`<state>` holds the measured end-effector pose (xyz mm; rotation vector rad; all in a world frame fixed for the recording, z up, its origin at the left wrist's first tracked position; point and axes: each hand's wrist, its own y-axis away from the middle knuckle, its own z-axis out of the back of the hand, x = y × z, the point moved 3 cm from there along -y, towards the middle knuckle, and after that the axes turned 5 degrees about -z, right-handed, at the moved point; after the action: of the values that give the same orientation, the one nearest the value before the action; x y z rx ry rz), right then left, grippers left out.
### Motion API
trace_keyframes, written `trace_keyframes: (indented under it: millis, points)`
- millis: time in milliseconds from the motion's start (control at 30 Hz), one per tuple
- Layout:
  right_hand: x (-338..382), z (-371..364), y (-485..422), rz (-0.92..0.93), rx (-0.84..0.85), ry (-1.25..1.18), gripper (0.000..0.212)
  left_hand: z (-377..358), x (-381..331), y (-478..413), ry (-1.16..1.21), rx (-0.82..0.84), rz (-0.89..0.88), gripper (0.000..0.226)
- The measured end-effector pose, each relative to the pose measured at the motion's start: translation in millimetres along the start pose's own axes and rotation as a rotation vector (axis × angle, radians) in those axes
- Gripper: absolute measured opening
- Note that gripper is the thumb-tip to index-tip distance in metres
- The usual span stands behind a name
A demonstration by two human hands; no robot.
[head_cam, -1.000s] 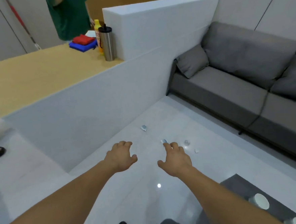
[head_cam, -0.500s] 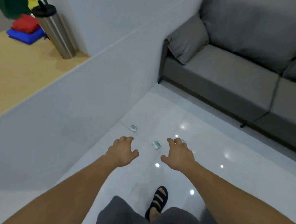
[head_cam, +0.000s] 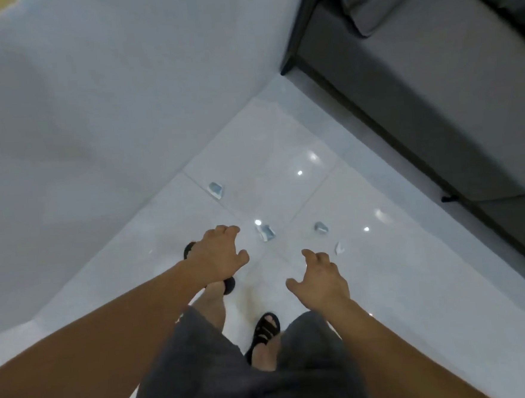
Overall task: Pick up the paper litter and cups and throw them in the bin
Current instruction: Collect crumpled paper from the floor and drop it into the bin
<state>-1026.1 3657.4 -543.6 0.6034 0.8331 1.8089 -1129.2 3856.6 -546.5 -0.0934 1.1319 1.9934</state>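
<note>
Head view, looking steeply down. Nearest the camera are grey shorts [head_cam: 223, 372] and a black sandal [head_cam: 265, 329] on the glossy white floor [head_cam: 281, 135]. Above them both forearms reach forward. The left hand [head_cam: 217, 255] and the right hand [head_cam: 319, 278] are palm down, fingers loosely curled and spread, and hold nothing; neither touches the litter.

The paper litter lies on the floor just beyond the fingertips. The middle scrap [head_cam: 266, 232] sits between the two hands, just beside the left fingers. The right scrap [head_cam: 320, 227] lies a little beyond the right hand, and a small scrap [head_cam: 339, 248] lies just beside that hand's outer edge. The far scrap [head_cam: 215, 190] rests well apart from the others, near the foot of the white wall [head_cam: 94, 117]. A grey sofa [head_cam: 434, 93] borders the floor at right. No cups and no bin are in view.

Handling, as judged: the scraps look crumpled, very light and soft, so little force is needed and crushing does no harm. On a smooth tile they may slide when nudged, so a pinch from above on a raised fold, thumb against forefinger, seems safest. The middle scrap is the likeliest first target.
</note>
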Motion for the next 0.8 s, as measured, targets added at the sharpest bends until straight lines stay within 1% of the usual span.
trace_keyframes:
  millis: [133,233,367,433,533,600,700,800]
  points:
    - [14,-29,-104,-0.039,0.055,-0.025,0.074,-26,32,-102,-0.015,0.06,-0.005,0.065]
    - [19,-60,-197,-0.07,0.055,-0.066,0.071,-59,62,-184,-0.014,0.071,0.003,0.064]
    - [16,-117,-327,-0.007,0.008,-0.029,0.073,-119,108,-294,-0.008,0.073,0.063,0.063]
    - [10,-152,-378,0.008,-0.001,-0.007,0.072,-152,128,-336,-0.007,0.091,0.081,0.063]
    - [1,-203,-428,0.053,0.043,0.035,0.07,-198,151,-384,0.013,0.107,0.078,0.063]
    - [-3,-229,-451,0.093,0.05,0.055,0.067,-221,166,-406,0.045,0.078,0.097,0.062]
    - [-3,-255,-477,0.123,0.073,0.043,0.054,-251,183,-423,0.09,0.092,0.096,0.063]
    - [1,-262,-492,0.113,0.042,-0.041,0.039,-271,190,-425,0.115,0.119,0.081,0.064]
